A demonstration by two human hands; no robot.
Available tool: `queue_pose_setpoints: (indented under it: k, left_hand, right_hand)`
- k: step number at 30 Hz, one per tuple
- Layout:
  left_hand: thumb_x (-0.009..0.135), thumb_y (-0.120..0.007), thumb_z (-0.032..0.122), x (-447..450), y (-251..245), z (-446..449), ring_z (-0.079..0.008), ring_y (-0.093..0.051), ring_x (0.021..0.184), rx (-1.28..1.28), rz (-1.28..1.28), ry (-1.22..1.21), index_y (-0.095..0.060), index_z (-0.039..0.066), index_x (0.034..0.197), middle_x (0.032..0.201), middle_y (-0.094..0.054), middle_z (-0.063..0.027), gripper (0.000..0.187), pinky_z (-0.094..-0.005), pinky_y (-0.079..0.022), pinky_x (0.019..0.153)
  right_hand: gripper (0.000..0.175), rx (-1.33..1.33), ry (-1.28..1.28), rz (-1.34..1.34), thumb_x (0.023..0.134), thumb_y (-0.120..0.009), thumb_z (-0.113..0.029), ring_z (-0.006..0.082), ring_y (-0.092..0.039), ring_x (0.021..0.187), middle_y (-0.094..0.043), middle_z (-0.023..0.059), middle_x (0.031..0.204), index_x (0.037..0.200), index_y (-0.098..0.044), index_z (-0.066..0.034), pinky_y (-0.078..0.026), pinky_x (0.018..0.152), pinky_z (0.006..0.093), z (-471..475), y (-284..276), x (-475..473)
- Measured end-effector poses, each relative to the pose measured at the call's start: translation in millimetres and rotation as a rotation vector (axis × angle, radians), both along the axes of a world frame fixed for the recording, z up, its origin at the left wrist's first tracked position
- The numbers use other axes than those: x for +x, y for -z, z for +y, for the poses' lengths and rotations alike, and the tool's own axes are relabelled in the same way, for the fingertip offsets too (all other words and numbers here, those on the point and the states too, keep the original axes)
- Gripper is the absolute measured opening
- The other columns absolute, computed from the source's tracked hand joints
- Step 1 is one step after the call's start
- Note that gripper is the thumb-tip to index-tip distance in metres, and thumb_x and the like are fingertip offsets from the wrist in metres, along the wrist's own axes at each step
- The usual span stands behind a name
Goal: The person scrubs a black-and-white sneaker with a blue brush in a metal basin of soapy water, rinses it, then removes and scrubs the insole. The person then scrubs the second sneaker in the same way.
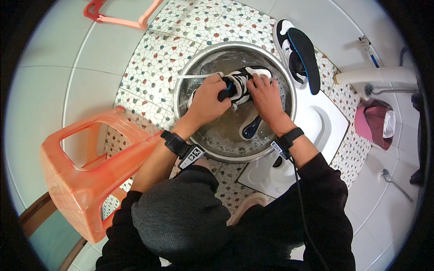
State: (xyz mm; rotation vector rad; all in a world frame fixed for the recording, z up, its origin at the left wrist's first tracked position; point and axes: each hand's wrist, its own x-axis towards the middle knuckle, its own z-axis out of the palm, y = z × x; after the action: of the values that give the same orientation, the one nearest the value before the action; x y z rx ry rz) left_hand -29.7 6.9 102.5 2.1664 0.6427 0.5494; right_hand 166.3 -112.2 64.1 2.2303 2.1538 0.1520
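A black and white sneaker [240, 83] lies in a round metal basin [234, 45] of cloudy, sudsy water. My left hand [211, 98] grips the sneaker around its heel opening and tongue, with a white lace trailing left past the basin rim. My right hand [266, 96] rests over the toe end, fingers curled onto the upper. Below the right hand, the dark handle of a brush [251, 128] sticks out of the water; its other end is hidden. Each wrist wears a black strap with a printed code tag.
Beyond the basin's right rim lie a second sneaker [288, 50] and a black insole [307, 61]. A white squat toilet [312, 118] is set in the pebble-patterned floor [159, 57]. An orange plastic stool [91, 176] stands at left. A pink cap [374, 123] hangs by the right wall.
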Motion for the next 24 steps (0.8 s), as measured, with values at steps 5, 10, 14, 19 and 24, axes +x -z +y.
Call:
queue_pose_setpoints:
  k: [5, 10, 14, 19, 24]
  left_hand:
    - [0.077, -0.067, 0.007, -7, -14, 7, -0.0309, -0.063, 0.076, -0.282, -0.036, -0.151, -0.066, -0.004, 0.098, 0.088, -0.065, -0.0168, 0.023, -0.0359, -0.051, 0.072]
    - [0.081, -0.065, 0.004, -20, -37, 12, -0.0133, -0.064, 0.076, -0.637, -0.053, -0.315, -0.068, -0.004, 0.103, 0.086, -0.07, -0.0075, 0.024, -0.0269, -0.051, 0.072]
    - [0.082, -0.063, 0.002, -33, -75, 23, -0.0097, -0.062, 0.076, -0.877, -0.253, -0.383, -0.07, -0.003, 0.101, 0.086, -0.069, -0.0025, 0.021, -0.0237, -0.051, 0.071]
    - [0.084, -0.063, 0.003, -40, -122, 41, -0.0115, -0.064, 0.076, -0.895, -0.314, -0.416, -0.068, -0.001, 0.1, 0.087, -0.069, -0.0047, 0.017, -0.0234, -0.052, 0.073]
    - [0.086, -0.065, 0.004, -36, -159, 47, -0.0138, -0.067, 0.082, -0.858, -0.449, -0.454, -0.065, -0.002, 0.107, 0.097, -0.071, -0.0083, 0.022, -0.0255, -0.054, 0.078]
  right_hand:
    - [0.035, -0.009, -0.04, 0.044, 0.083, -0.068, -0.011, 0.0291, -0.055, 0.114, -0.058, 0.007, 0.122, 0.117, -0.06, -0.0136, -0.044, 0.091, 0.0468, 11, -4, -1]
    - [0.031, 0.019, -0.013, 0.047, 0.082, -0.068, -0.011, 0.0271, -0.056, 0.107, -0.058, 0.005, 0.11, 0.112, -0.063, -0.0147, -0.044, 0.086, 0.0439, 19, 8, -6]
    - [0.015, 0.0, 0.043, -0.023, 0.089, -0.061, -0.02, 0.0269, -0.059, 0.099, -0.063, 0.0046, 0.102, 0.099, -0.073, -0.0172, -0.045, 0.082, 0.0478, 27, 14, -16]
    - [0.014, -0.192, 0.06, -0.171, 0.086, -0.064, -0.021, 0.0271, -0.062, 0.099, -0.065, 0.0035, 0.095, 0.092, -0.075, -0.0168, -0.045, 0.078, 0.0486, 42, 1, -25]
    - [0.012, -0.414, 0.012, -0.035, 0.081, -0.072, -0.019, 0.031, -0.068, 0.1, -0.072, 0.0091, 0.103, 0.09, -0.079, -0.0152, -0.049, 0.078, 0.0479, 72, -21, -2]
